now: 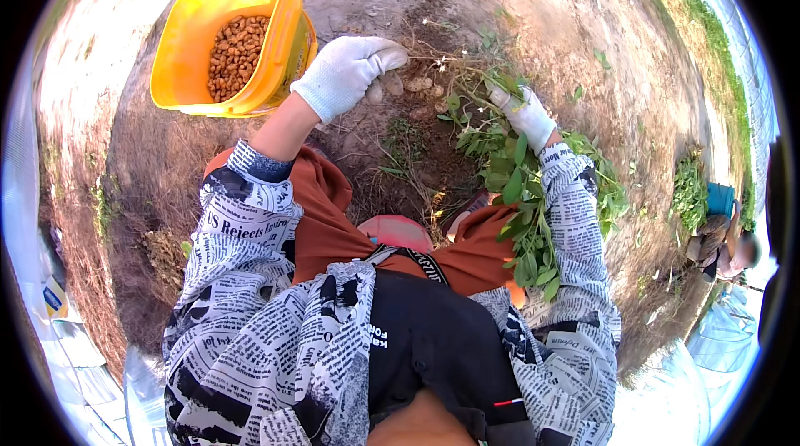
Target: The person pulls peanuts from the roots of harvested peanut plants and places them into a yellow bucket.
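My left hand (353,74), in a white knit glove, has its fingers curled at the root end of an uprooted peanut plant; whether it grips roots or pods is unclear. Pale peanut pods (420,84) lie or hang just right of those fingers. Also gloved in white, my right hand (525,109) is closed around the stems of the peanut plant (522,180), whose leaves drape down along my right forearm. To the left of my left hand, a yellow plastic bucket (289,39) is tilted in view, with many brown peanuts (237,55) inside.
Bare soil (350,2) with dry plant scraps surrounds me. A red round object (400,230) is between my legs. At the far right, another person (719,249) crouches near a teal bucket (720,199) and a leafy heap (689,193). Plastic sheeting (725,333) borders the ground.
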A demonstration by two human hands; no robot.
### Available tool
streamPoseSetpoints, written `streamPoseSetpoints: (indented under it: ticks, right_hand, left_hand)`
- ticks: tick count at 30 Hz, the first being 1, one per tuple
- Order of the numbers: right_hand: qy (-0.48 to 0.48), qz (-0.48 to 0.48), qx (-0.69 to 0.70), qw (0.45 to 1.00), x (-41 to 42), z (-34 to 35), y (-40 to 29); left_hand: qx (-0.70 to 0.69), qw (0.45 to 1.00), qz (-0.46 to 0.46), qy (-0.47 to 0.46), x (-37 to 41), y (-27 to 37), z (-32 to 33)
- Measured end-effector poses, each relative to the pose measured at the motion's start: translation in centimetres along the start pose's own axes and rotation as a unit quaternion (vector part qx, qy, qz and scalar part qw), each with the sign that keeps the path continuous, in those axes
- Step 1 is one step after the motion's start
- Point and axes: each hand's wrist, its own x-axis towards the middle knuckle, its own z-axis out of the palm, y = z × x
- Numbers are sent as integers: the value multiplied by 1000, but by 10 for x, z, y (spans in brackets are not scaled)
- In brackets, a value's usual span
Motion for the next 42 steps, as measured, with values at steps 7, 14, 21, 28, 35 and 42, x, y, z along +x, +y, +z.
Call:
streamPoseSetpoints:
  ticks: [7, 14, 21, 28, 35, 42]
  right_hand:
    - [42, 76, 113, 990, -8, 4, -18]
    - [53, 89, 133, 986, -14, -9, -5]
    - [46, 125, 112, 985, -12, -6, -14]
    - [63, 85, 157, 982, -8, 10, -26]
    - [60, 121, 123, 983, -10, 19, -35]
    - [16, -12, -7, 1000, 4, 9, 15]
  left_hand:
    - [-195, 979, -30, 59, -2, -5, -20]
    - [86, 983, 37, 161, -3, -9, -49]
    - [510, 770, 102, 369, -2, -37, -92]
    - [365, 879, 265, 153, 12, -4, 32]
    - [391, 877, 195, 201, 28, -11, 41]
    - [270, 940, 162, 134, 23, -12, 36]
